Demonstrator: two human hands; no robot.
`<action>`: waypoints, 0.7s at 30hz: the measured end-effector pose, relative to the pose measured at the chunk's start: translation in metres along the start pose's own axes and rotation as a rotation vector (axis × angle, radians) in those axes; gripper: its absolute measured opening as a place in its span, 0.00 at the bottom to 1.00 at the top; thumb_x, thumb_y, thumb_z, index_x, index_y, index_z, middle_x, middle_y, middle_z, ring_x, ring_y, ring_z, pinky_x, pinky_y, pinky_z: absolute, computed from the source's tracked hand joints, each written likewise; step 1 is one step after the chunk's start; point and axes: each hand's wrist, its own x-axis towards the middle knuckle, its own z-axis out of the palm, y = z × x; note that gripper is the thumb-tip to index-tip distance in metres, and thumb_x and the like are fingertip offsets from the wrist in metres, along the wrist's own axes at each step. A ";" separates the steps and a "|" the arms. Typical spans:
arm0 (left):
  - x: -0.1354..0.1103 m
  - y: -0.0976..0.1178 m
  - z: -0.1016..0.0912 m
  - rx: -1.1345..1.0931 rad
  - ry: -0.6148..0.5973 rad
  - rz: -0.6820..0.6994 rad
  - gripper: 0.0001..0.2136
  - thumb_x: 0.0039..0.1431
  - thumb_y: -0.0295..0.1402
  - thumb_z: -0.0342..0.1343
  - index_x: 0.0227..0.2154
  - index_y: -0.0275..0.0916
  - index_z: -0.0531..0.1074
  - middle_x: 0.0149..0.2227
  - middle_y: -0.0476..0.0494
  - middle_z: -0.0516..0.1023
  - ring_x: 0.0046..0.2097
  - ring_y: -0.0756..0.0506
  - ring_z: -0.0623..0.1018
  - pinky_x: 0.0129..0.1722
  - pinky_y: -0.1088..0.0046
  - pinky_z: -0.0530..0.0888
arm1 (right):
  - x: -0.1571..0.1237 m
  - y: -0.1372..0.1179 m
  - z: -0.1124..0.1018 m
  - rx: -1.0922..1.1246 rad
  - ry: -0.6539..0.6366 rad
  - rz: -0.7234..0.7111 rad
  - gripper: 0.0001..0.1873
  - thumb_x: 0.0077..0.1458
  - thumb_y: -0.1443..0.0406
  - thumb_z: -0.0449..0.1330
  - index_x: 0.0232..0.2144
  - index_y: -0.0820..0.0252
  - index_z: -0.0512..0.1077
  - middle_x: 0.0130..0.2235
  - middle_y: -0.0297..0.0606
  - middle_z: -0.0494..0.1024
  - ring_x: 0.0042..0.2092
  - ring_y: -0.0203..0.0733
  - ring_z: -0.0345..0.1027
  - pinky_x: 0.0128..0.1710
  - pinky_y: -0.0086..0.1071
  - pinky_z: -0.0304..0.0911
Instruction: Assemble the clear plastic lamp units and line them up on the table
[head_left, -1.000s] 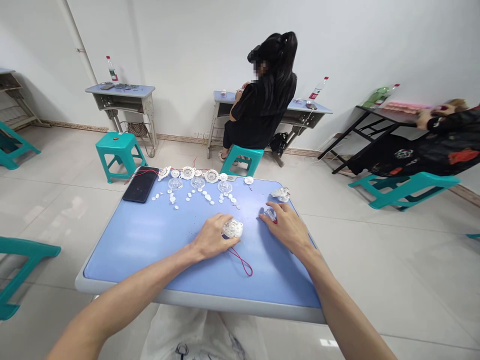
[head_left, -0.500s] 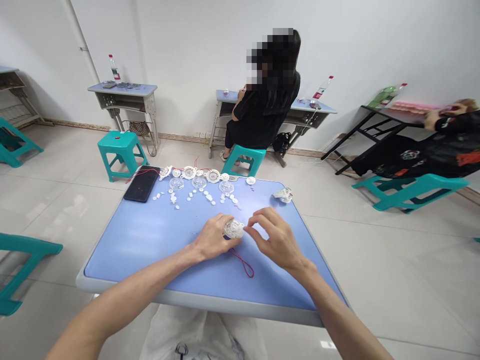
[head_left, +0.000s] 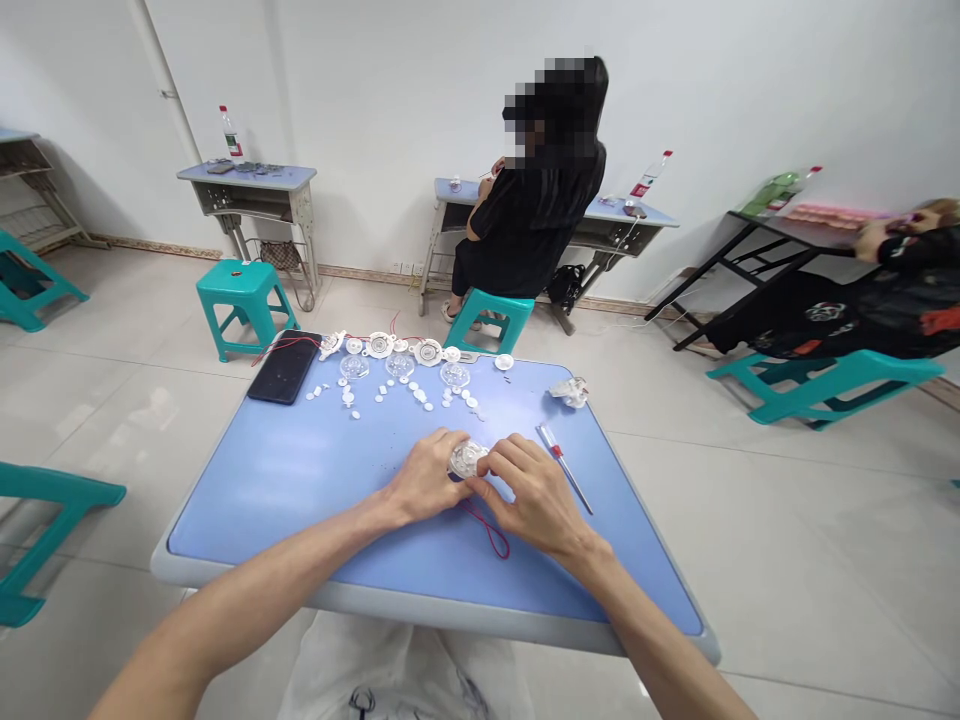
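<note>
My left hand (head_left: 424,478) grips a small round clear plastic part (head_left: 466,458) on the blue table (head_left: 300,480). My right hand (head_left: 529,492) pinches the same part from the right side. A red wire (head_left: 491,530) trails from the part toward me. A screwdriver (head_left: 564,467) with a clear and red handle lies just right of my right hand.
Several white round parts (head_left: 397,365) and small discs lie at the table's far edge, with a black phone (head_left: 285,366) at the far left and a clear part (head_left: 568,391) at the far right. A seated person (head_left: 529,215) works at a desk behind; teal stools (head_left: 244,300) stand around.
My right hand left the screwdriver at the right side of the table and came left to close on the round part held by my left hand.
</note>
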 end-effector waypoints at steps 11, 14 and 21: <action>0.001 0.003 -0.003 -0.007 -0.003 0.008 0.16 0.50 0.31 0.61 0.44 0.37 0.70 0.40 0.42 0.74 0.40 0.43 0.74 0.42 0.66 0.71 | 0.000 -0.004 0.000 0.021 0.004 0.007 0.07 0.62 0.68 0.55 0.30 0.58 0.69 0.29 0.37 0.73 0.32 0.41 0.60 0.33 0.36 0.55; 0.001 0.002 -0.002 -0.008 -0.005 0.006 0.17 0.50 0.31 0.61 0.44 0.37 0.70 0.40 0.43 0.74 0.40 0.43 0.74 0.42 0.67 0.71 | -0.001 -0.004 0.001 0.027 0.003 0.000 0.07 0.62 0.69 0.55 0.31 0.58 0.69 0.29 0.37 0.73 0.32 0.41 0.61 0.33 0.36 0.56; 0.001 0.002 -0.002 -0.006 -0.001 -0.003 0.17 0.50 0.31 0.61 0.44 0.38 0.69 0.40 0.43 0.74 0.41 0.43 0.74 0.42 0.67 0.71 | -0.005 -0.003 0.002 0.054 -0.009 0.011 0.08 0.64 0.70 0.52 0.33 0.58 0.70 0.30 0.38 0.74 0.33 0.41 0.61 0.33 0.36 0.56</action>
